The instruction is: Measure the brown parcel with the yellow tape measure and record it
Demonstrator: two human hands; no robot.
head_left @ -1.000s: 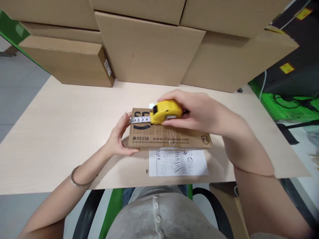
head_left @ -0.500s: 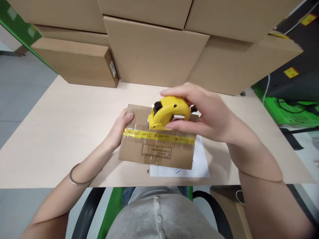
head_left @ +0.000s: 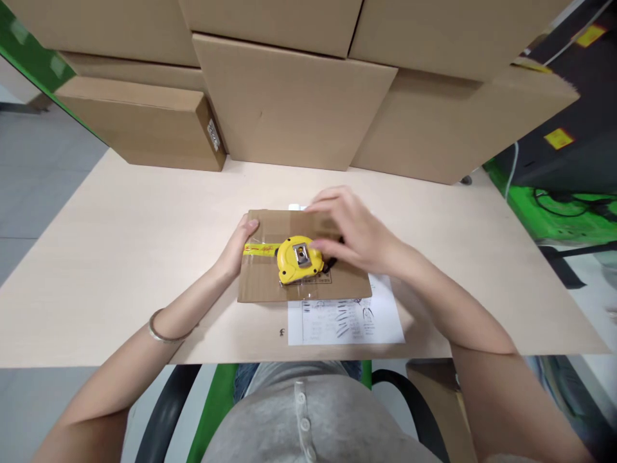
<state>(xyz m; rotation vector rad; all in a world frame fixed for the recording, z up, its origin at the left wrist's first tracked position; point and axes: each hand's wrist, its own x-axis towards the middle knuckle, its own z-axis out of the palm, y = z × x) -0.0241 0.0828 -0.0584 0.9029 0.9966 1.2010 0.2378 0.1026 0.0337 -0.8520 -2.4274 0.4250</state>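
A small brown cardboard box [head_left: 263,283] is held near the table's front by my left hand [head_left: 234,247], whose thumb lies over the left edge of its top; the other fingers are hidden. On the box lies a yellow tape measure [head_left: 289,269], its metal belt clip facing up and a black strap at its right end. It covers part of the yellow printed packing tape [head_left: 259,249] and of a printed label. My right hand [head_left: 361,235] is just right of the tape measure, fingers and thumb apart, the thumb tip at or just above its right side.
A sheet of paper [head_left: 347,326] with printing and pen strokes lies partly under the box. Large cardboard boxes [head_left: 294,103] stand stacked along the back of the table [head_left: 120,276]. A flat carton [head_left: 139,125] stands at back left. Dark equipment [head_left: 544,161] with cables is at the right.
The tape measure has come down from my right hand onto the box top and now lies clip side up. My right hand has let go and its fingers have spread. The left hand keeps its hold.
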